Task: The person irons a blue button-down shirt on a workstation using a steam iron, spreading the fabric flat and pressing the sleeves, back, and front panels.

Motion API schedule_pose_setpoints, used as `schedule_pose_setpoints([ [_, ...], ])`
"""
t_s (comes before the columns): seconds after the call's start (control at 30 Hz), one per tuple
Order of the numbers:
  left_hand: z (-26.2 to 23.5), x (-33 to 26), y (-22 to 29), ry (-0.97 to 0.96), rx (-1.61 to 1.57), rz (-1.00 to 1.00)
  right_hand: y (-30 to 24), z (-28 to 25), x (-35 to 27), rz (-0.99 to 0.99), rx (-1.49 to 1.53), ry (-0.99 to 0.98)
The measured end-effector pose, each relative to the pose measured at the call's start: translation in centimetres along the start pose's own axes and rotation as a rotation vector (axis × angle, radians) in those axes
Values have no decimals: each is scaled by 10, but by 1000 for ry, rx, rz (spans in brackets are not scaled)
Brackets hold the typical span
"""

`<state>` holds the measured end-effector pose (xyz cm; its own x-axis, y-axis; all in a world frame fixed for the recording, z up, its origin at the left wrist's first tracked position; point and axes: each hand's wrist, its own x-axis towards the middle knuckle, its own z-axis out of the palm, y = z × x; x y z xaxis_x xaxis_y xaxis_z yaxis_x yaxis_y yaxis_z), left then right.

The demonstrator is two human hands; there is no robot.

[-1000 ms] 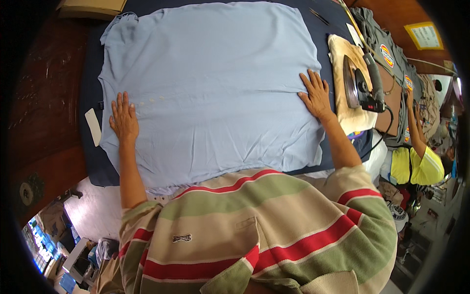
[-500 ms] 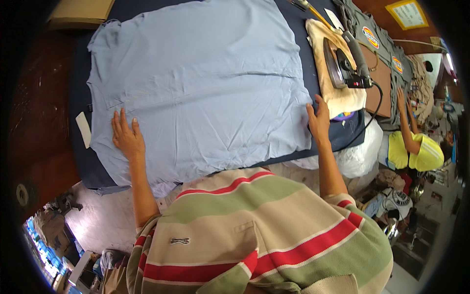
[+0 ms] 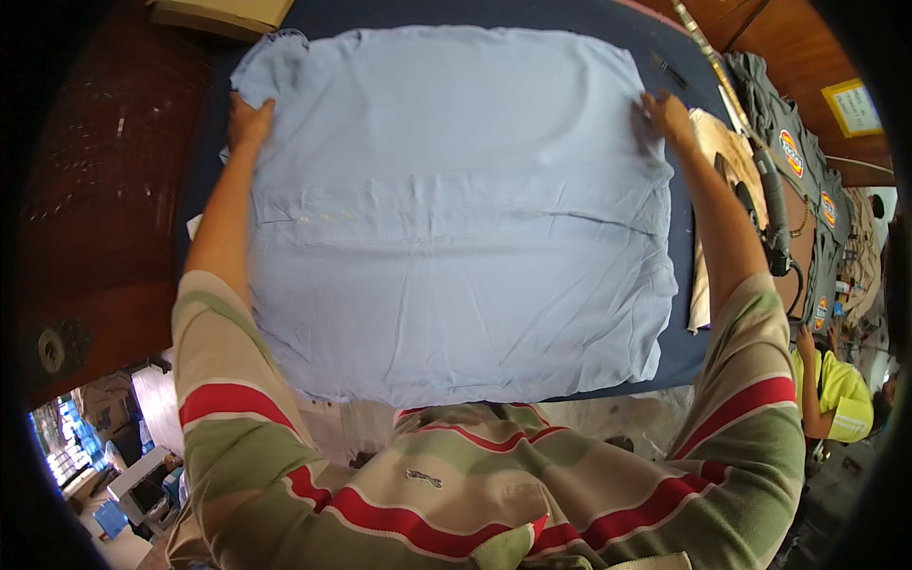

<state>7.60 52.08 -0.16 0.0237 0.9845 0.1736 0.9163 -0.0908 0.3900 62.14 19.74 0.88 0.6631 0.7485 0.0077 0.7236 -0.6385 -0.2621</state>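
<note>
blue cloth, left hand and right hand at opposite edges; cannot tell if fingers grip.

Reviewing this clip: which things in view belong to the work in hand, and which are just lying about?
Work in hand:
light blue garment, with the left hand and right hand at opposite edges
dark blue surface beneath
probably the iron, though unheld

Apparently just lying about:
tan box, upper left
grey garments, right
</note>
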Motion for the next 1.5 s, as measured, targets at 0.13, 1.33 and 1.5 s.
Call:
schedule_pose_setpoints([
  [0.13, 5, 26, -29, -283, 1, -9, -49, 11, 19, 103, 256, -182],
  [1.33, -79, -386, -11, -181, -49, 610, 39, 4, -340, 116, 619, 269],
  [1.5, -82, -397, -9, -116, 0, 587, 50, -12, -338, 82, 300, 188],
])
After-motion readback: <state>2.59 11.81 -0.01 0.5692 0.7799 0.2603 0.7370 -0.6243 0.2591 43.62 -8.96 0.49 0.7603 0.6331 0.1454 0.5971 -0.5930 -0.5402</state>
